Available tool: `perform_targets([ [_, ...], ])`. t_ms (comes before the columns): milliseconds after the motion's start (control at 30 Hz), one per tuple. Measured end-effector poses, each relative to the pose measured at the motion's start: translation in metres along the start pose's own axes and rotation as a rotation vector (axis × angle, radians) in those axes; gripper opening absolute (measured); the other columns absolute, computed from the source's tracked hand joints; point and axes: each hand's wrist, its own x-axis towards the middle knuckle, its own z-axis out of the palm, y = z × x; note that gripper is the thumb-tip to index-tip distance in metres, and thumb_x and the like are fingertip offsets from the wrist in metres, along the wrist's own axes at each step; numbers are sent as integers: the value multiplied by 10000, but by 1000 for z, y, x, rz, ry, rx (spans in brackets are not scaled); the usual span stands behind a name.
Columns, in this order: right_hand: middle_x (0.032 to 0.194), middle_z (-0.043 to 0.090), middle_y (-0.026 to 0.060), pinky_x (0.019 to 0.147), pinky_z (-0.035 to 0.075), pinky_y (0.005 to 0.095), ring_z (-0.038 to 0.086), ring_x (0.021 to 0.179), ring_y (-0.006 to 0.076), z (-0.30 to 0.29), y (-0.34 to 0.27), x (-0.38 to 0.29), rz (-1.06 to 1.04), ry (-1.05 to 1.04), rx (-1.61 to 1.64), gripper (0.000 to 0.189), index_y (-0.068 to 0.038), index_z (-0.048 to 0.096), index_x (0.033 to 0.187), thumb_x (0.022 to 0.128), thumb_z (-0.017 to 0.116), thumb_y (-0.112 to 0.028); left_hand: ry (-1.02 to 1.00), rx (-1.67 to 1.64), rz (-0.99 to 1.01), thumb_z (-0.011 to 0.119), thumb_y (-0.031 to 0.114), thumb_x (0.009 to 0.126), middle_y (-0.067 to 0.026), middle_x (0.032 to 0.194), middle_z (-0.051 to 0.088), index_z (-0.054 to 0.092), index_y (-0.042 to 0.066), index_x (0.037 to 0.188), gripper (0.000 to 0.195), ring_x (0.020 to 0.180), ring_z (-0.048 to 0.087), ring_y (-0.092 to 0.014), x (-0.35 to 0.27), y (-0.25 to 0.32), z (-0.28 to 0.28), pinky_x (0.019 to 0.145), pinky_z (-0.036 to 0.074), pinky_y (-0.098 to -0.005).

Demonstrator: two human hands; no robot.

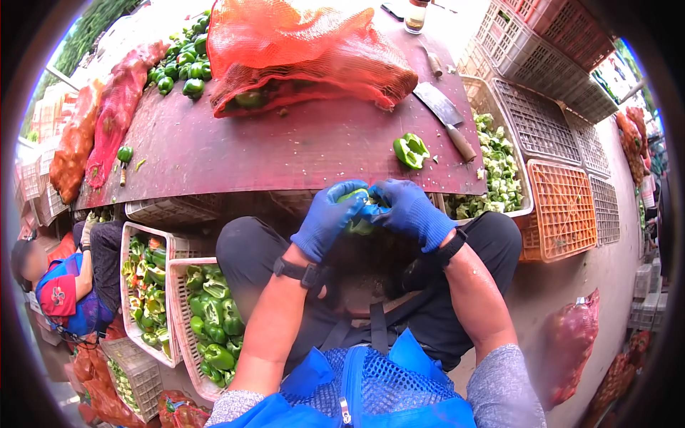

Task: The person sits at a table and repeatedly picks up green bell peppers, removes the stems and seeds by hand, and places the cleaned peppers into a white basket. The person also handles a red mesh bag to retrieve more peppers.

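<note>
Blue knitted work gloves cover both my hands, which meet over my lap at the table's front edge. Between them is a green bell pepper (362, 227), mostly hidden by the fingers. My left hand (333, 214) grips it from the left, and my right hand (411, 208) closes on its other side. Just beyond my right hand, a cut, hollowed green pepper half (411, 151) lies on the dark red table (257, 152). A cleaver (445, 117) with a wooden handle rests near the table's right edge.
Red mesh sacks (310, 64) lie across the table, beside piled whole peppers (187, 61). A crate of pepper halves (214, 321) stands left of my legs; a crate of pepper cores (489, 166) stands right, near an orange crate (563, 208). A co-worker (75, 289) sits at left.
</note>
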Motion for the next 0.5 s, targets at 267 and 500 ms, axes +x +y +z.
perform_targets([
  [267, 947, 698, 212, 813, 536, 481, 672, 932, 415, 11, 7, 1, 102, -71, -171, 424, -75, 721, 1047, 826, 752, -435, 166, 328, 194, 693, 94, 963, -28, 980, 716, 703, -35, 1162, 238, 849, 644, -74, 12, -30, 6, 775, 540, -238],
  [500, 966, 708, 176, 784, 551, 489, 708, 902, 367, 27, 5, -4, 72, 122, -383, 396, -110, 719, 1000, 825, 736, -465, 276, 301, 177, 725, 84, 938, -26, 935, 716, 717, -32, 1146, 239, 783, 640, -70, 15, -33, 12, 698, 540, -239],
])
